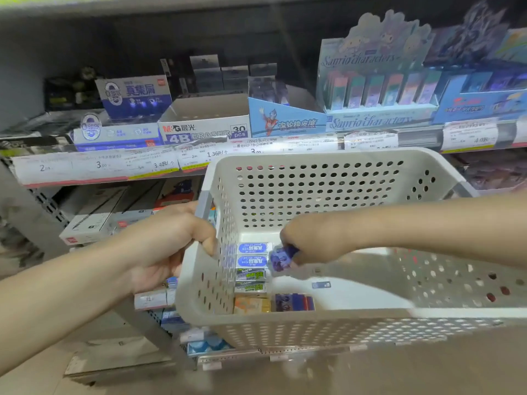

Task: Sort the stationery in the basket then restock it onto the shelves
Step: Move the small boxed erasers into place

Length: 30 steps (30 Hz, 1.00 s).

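A cream perforated basket (342,317) is held up in front of the shelves. My left hand (171,243) grips its left rim. Inside, my right hand (308,243) pinches a small purple eraser (281,258) just above the basket floor. Along the basket's left wall lies a row of erasers: two blue-and-white ones (252,255), two green-labelled ones (251,280) and an orange one (251,305). A purple and red eraser (295,302) lies beside the orange one. A small blue label (320,285) lies on the floor.
Behind the basket, the upper shelf carries eraser display boxes: a blue-white one (117,135), a white 4B eraser box (205,124), a blue cartoon-hero box (285,121) and a pale-blue character display (376,89). Price tags (97,166) line the shelf edge. Lower shelves (94,223) hold boxed goods.
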Motion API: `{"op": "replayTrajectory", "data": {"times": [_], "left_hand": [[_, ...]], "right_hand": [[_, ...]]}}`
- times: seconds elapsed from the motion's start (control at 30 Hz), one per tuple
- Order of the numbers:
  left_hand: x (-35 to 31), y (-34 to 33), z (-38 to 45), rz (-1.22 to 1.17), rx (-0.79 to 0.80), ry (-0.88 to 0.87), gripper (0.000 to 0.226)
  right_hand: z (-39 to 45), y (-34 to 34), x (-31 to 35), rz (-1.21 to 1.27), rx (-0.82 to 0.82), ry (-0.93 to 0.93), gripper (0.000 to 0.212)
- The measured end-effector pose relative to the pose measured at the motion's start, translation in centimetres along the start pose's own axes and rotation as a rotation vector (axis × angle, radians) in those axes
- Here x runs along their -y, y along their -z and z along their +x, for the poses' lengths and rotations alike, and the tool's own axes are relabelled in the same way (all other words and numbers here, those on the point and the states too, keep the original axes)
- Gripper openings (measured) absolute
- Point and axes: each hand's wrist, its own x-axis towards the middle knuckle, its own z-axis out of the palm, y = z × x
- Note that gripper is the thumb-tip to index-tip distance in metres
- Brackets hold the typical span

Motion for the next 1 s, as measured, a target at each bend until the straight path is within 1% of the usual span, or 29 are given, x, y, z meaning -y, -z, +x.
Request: {"op": "replayTrajectory", "data": {"times": [0.07,0.1,0.17,0.27,0.37,0.4,0.47,0.57,0.67,0.73,0.8,0.87,0.93,1.0], "left_hand": [[-0.2,1.0,0.2,0.003,0.02,-0.004,0.07],[-0.3,1.4,0.3,0.001,0.03,-0.007,0.068],[-0.3,2.3,0.5,-0.017,0.039,-0.015,0.068],[-0.3,3.0,1.0,-0.03,0.063,-0.031,0.067],[-0.2,3.2,1.4,-0.034,0.078,-0.05,0.065],[-0.2,3.2,1.6,-0.034,0.087,-0.051,0.064],[-0.3,3.0,1.9,-0.038,0.106,-0.049,0.065],[-0.6,2.6,2.1,-0.046,0.116,-0.04,0.068],[-0.7,2.5,1.9,-0.031,0.09,-0.042,0.067],[-1.0,2.4,1.9,-0.02,0.072,-0.041,0.066],[-1.0,2.3,1.8,-0.014,0.054,-0.041,0.067],[-1.1,2.1,1.8,-0.018,0.045,-0.04,0.066],[-1.1,2.0,1.7,-0.019,0.033,-0.031,0.065],[-1.1,2.0,1.7,-0.031,0.016,-0.024,0.064]], "right_hand": [[-1.7,2.8,0.3,0.068,-0.121,0.026,0.024],[-2.9,4.2,0.4,0.113,-0.195,0.041,0.022],[-5.3,6.7,-0.2,0.26,-0.383,0.044,0.013],[-8.1,9.4,-2.1,0.479,-0.678,-0.008,0.017],[-8.6,11.1,-4.4,0.5,-0.934,-0.125,0.013],[-8.2,11.4,-5.2,0.51,-0.996,-0.157,0.012],[-6.6,12.0,-6.6,0.471,-1.062,-0.196,0.011],[-4.2,12.9,-7.9,0.294,-1.06,-0.234,0.016],[-2.8,14.0,-8.0,0.198,-1.025,-0.215,0.023],[-2.2,14.8,-8.1,0.155,-0.901,-0.222,0.027],[-1.8,15.4,-8.2,0.119,-0.7,-0.267,0.033],[-2.1,15.9,-8.2,0.154,-0.548,-0.28,0.036],[-2.8,16.2,-8.2,0.231,-0.437,-0.247,0.031],[-3.2,16.4,-8.2,0.199,-0.388,-0.223,0.028]]}}
